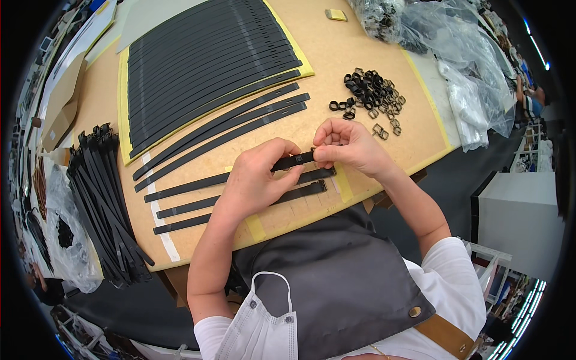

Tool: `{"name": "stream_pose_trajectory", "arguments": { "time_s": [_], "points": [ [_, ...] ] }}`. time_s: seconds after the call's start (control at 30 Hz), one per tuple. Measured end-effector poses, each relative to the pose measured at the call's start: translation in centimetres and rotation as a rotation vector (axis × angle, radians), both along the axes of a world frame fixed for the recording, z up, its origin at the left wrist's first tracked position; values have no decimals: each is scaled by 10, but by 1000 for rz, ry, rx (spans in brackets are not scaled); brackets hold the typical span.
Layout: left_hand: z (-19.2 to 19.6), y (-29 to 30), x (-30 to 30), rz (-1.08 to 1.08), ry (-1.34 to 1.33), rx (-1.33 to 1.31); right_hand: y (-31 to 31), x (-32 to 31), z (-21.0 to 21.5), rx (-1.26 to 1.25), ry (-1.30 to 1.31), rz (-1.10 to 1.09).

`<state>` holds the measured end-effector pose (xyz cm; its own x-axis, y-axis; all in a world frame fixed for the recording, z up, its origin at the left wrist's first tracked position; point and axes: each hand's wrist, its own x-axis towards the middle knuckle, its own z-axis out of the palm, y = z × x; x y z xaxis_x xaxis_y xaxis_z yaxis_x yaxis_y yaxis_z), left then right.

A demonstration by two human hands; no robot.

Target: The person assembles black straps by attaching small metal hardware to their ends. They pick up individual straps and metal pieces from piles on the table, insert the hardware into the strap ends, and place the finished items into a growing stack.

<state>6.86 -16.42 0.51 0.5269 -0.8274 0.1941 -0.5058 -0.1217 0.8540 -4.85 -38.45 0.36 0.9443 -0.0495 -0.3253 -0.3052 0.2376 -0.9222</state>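
A black belt strap [186, 188] lies slantwise across the tan work table [327, 60], its right end lifted off the surface. My left hand [255, 174] is closed around it near that end, thumb below and fingers above. My right hand [354, 149] pinches the tip of the same strap; a small dark fitting there is mostly hidden by the fingers. Just nearer to me lie two more straps [189, 208] with buckles at their right ends. Beyond the held one rest several loose straps [240, 125]. To the upper right of my right hand are black keeper loops [366, 87] and metal buckles [393, 107] in a heap.
Many straps lie side by side on a yellow-edged board [308, 66] at the far left. A bundle of black belts [102, 192] hangs over the left edge, beside a clear plastic bag [69, 240]. More plastic bags [465, 90] lie far right. A small yellow block [336, 15] sits at the back.
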Motion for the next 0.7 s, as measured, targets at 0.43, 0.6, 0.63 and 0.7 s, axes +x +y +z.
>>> {"name": "stream_pose_trajectory", "arguments": {
  "time_s": [0.43,0.6,0.63,0.7],
  "points": [
    [1,1,-2,26,33,-72,-15,-17,-22,246,-185,79],
    [5,1,-4,-20,-57,-83,4,-11,-2,102,-125,97],
    [5,0,-5,-19,-51,-86,6,-11,3,81,-80,124],
    [1,0,-8,-17,-35,-90,12,-7,14,-41,-18,142]
  ]
}}
